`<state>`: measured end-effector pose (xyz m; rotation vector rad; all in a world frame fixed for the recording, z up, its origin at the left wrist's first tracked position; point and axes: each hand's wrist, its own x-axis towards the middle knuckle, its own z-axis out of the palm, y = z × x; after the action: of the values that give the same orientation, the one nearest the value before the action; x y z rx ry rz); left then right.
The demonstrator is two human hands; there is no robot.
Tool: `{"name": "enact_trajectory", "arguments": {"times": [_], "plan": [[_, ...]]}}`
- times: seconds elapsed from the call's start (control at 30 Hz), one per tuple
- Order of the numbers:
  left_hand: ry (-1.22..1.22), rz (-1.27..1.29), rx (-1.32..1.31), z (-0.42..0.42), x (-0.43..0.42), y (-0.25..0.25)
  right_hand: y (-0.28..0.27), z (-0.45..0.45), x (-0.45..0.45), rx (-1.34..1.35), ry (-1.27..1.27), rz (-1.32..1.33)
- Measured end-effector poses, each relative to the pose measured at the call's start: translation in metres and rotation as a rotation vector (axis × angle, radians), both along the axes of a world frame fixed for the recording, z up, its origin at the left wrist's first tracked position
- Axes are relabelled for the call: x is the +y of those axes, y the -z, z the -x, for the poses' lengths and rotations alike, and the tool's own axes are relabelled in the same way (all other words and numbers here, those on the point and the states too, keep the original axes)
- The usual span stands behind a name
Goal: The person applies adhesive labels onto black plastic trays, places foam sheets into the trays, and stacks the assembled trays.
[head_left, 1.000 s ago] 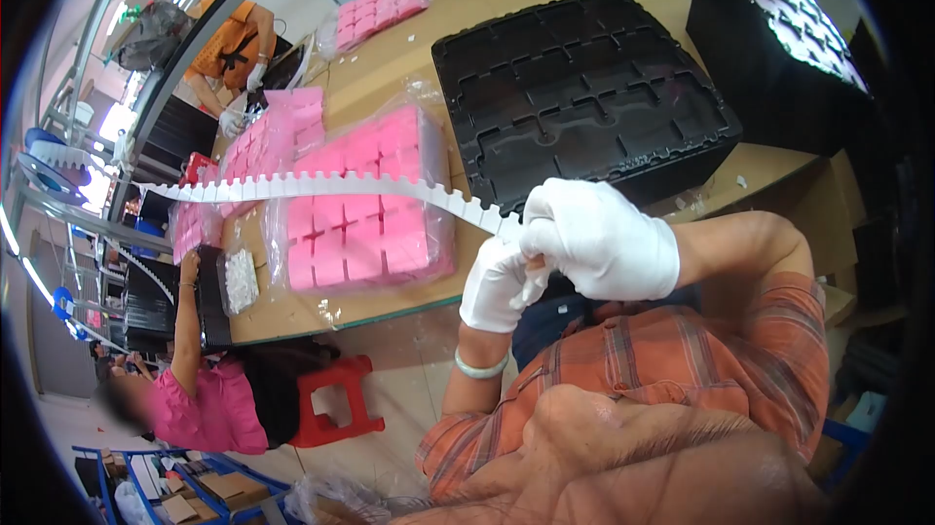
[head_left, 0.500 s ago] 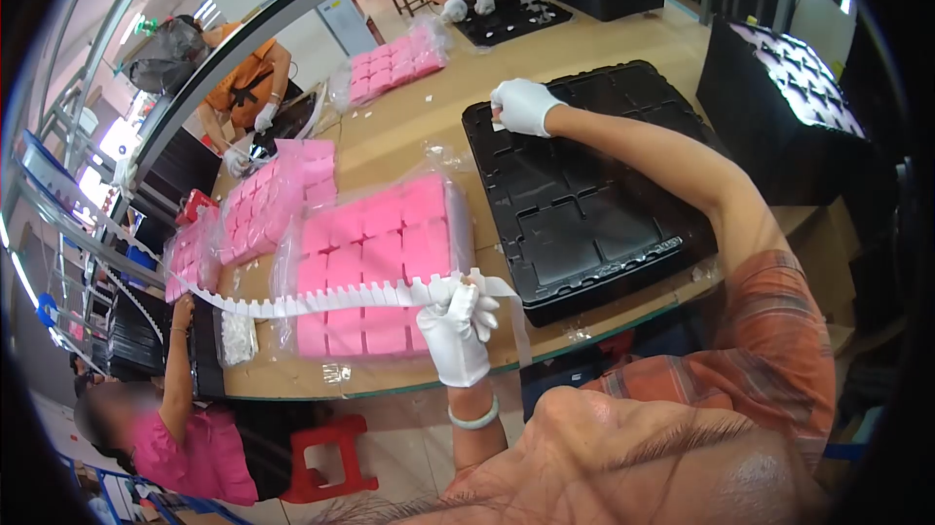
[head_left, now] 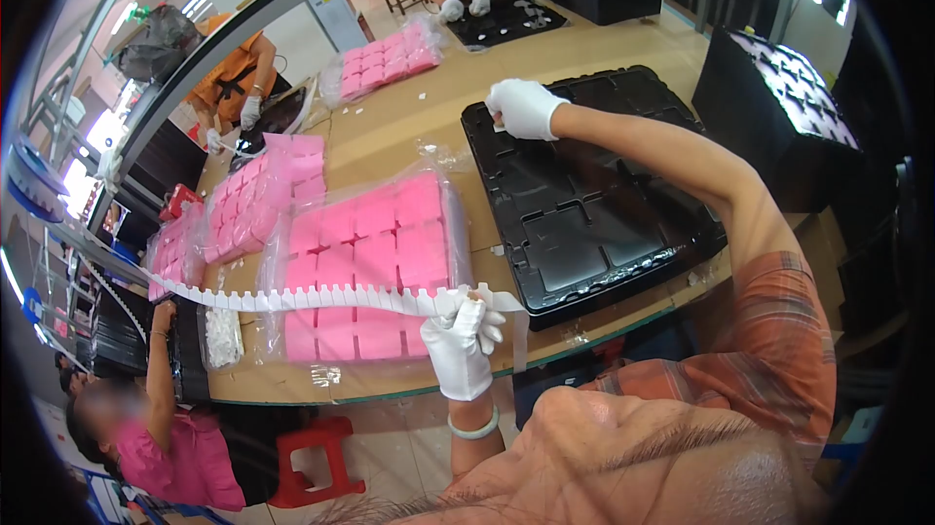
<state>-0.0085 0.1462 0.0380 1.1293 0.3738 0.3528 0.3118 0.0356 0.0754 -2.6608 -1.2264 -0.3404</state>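
Observation:
My left hand (head_left: 460, 345), in a white glove with a pale bangle below it, is closed on a long white strip (head_left: 321, 297) of notched tabs. The strip runs left from my fingers, and its loose end hangs over the table edge. My right hand (head_left: 526, 109), also gloved, reaches over the near-left side of a black plastic tray (head_left: 575, 223) with molded ridges. Its fingers are pinched at the tray's far left corner, on a small white piece (head_left: 500, 124) mostly hidden by them. Beside my left hand lies a bagged stack of pink foam pieces (head_left: 365, 243).
More pink foam bags (head_left: 243, 208) lie to the left, near a bag of white bits (head_left: 223, 335). A stack of black trays (head_left: 779, 116) stands at right. Several co-workers sit around the table, one in a pink top (head_left: 180, 457) by a red stool (head_left: 317, 462).
The view has shifted slightly, moving the foam bags a little left in the frame. My right hand stays at the tray's corner, and my left still holds the strip.

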Motion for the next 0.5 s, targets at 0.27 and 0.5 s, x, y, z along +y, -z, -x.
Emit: {"name": "enact_trajectory", "arguments": {"times": [0.27, 0.5], "plan": [[-0.032, -0.026, -0.035, 0.026, 0.000, 0.009, -0.015, 0.037, -0.060, 0.222, -0.039, -0.245], [0.081, -0.054, -0.032, 0.031, -0.035, -0.004, -0.073, 0.199, -0.259, 0.319, 0.230, -0.344]]}}
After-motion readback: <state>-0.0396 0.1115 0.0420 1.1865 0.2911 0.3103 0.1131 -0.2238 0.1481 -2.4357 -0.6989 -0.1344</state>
